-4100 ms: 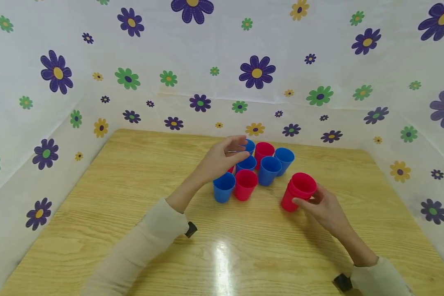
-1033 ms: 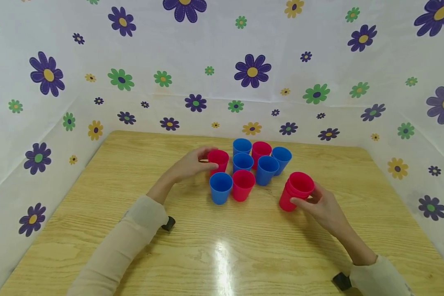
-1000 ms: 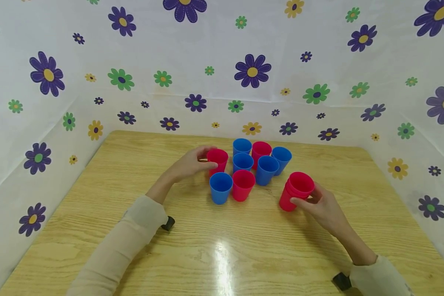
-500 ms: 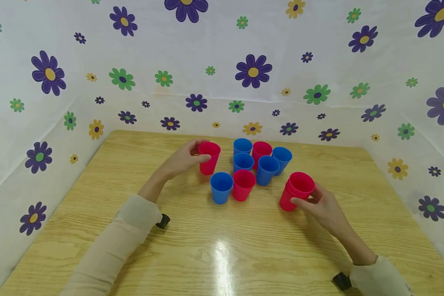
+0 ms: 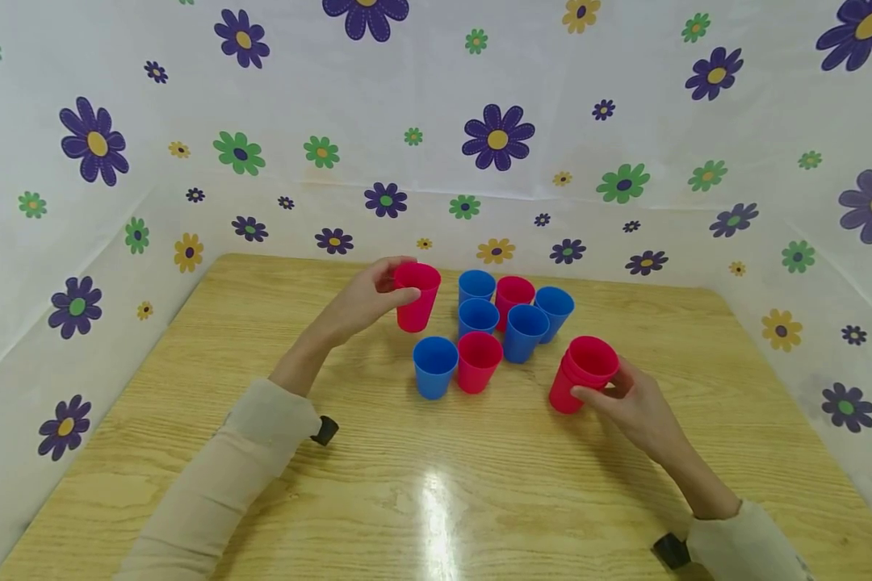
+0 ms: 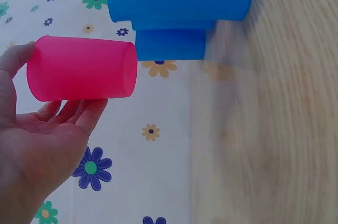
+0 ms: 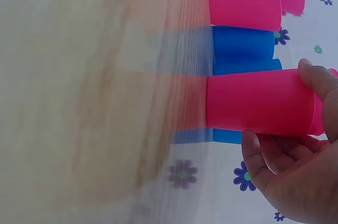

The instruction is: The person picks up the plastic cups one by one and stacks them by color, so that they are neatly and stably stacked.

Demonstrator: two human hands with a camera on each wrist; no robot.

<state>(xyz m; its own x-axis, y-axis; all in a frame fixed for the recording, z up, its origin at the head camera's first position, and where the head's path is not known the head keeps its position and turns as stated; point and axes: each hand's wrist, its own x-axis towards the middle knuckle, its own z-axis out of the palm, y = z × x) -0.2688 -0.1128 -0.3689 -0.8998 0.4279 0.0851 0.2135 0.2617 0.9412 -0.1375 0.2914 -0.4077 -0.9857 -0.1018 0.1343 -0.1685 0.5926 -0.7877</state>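
Observation:
My left hand [image 5: 358, 305] grips a red plastic cup [image 5: 417, 298] between thumb and fingers, mouth up, to the left of the group. In the left wrist view that cup [image 6: 82, 70] is held off the table. At the right, my right hand [image 5: 645, 411] holds a stack of red cups [image 5: 580, 378], one nested in another. The right wrist view shows the lower red cup [image 7: 259, 102] standing on the table, thumb on one side and fingers on the other.
Between the hands stand several upright cups, among them a front blue cup [image 5: 434, 369], a front red cup [image 5: 478, 365], a blue cup [image 5: 525, 335] and a back red cup [image 5: 513, 300]. The wooden table [image 5: 320, 500] is bordered by a flower-printed cloth [image 5: 421, 97].
My left hand has gripped the red cup behind the front blue cup, drawn it left and raised it. My right hand keeps its hold on the stacked red cups in place.

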